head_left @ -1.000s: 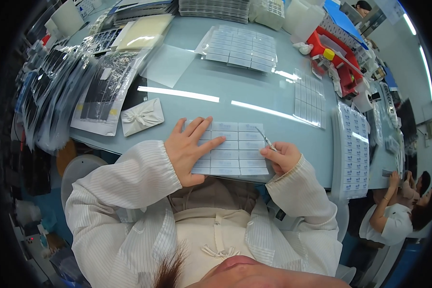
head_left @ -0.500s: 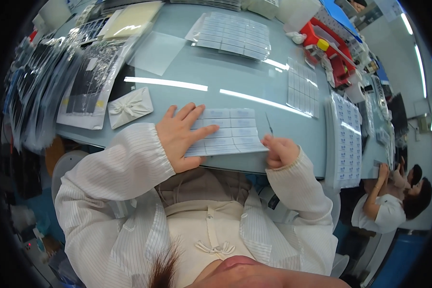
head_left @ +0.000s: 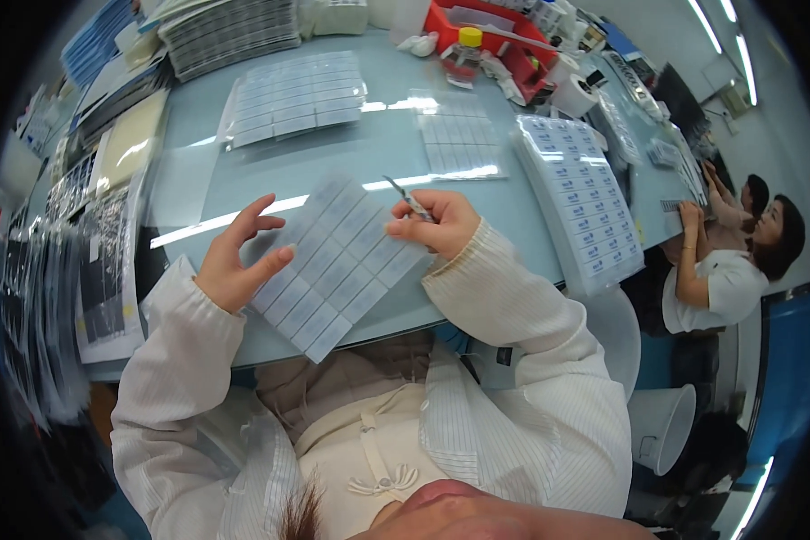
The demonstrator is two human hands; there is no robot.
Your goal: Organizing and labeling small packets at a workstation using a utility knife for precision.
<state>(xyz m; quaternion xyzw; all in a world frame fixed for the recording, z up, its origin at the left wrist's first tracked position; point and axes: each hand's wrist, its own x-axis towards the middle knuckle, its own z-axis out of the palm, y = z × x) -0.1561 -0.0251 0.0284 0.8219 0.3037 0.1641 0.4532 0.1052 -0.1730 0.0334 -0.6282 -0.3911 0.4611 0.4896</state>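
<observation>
A sheet of pale blue-white rectangular labels (head_left: 328,270) is turned cornerwise in front of me, its near corner reaching over the table edge. My right hand (head_left: 445,220) is closed around a slim pointed metal tool (head_left: 409,198), point toward the upper left; its exact kind is unclear. That hand's thumb and fingers also meet the sheet's right edge. At the sheet's left side is my left hand (head_left: 243,259), open with thumb and fingers apart. Its thumb is by the sheet edge; I cannot tell whether it touches.
Beyond lie a stack of label sheets (head_left: 292,94) and a single gridded sheet (head_left: 459,135). A thick stack of blue-printed sheets (head_left: 580,198) stands at right, near a red bin (head_left: 522,67) and a yellow-capped bottle (head_left: 462,56). Black plastic-wrapped sheets (head_left: 108,261) fill the left. Co-workers sit far right.
The label sheet has turned from square-on to cornerwise and shifted left. My left hand has come off its top to its side; my right hand has moved up and left. The view has shifted right.
</observation>
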